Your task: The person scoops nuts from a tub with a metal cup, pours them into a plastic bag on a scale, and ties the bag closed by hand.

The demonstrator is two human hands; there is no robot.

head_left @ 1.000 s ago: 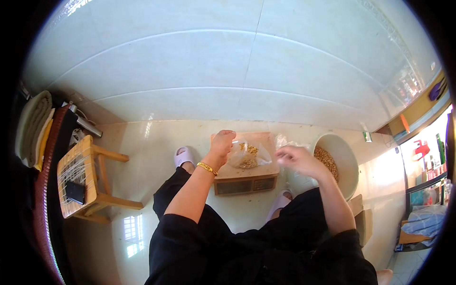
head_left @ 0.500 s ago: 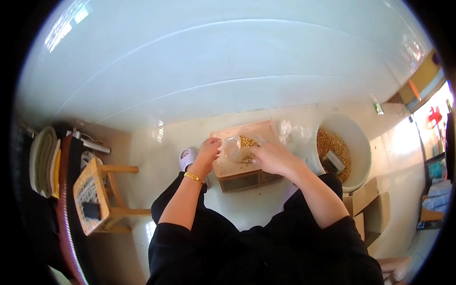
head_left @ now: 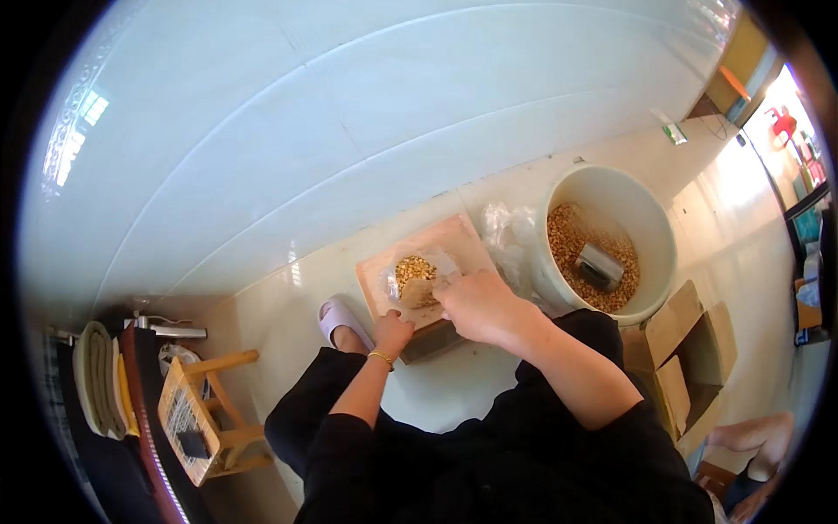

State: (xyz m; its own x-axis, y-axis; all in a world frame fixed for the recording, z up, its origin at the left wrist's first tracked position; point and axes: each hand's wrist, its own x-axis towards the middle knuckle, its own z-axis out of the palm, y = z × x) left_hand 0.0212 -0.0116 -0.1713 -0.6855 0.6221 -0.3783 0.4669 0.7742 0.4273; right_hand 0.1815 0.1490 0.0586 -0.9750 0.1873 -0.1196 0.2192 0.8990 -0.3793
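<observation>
A clear plastic bag holding yellow corn-like kernels lies on top of a low pinkish box on the floor. My right hand is at the bag's right side, its fingers closed on the plastic. At the box's near left edge, my left hand has its fingers curled together close to the bag. Whether it grips plastic is too small to make out.
Right of the box stands a large white bucket of kernels with a metal scoop. Crumpled clear plastic lies between them. An open cardboard box is near my right knee. A wooden stool stands left; another person's leg shows lower right.
My left hand has come down toward the near edge of the box. My right hand stays at the bag, whose kernels now show more openly. The view has tilted and shifted.
</observation>
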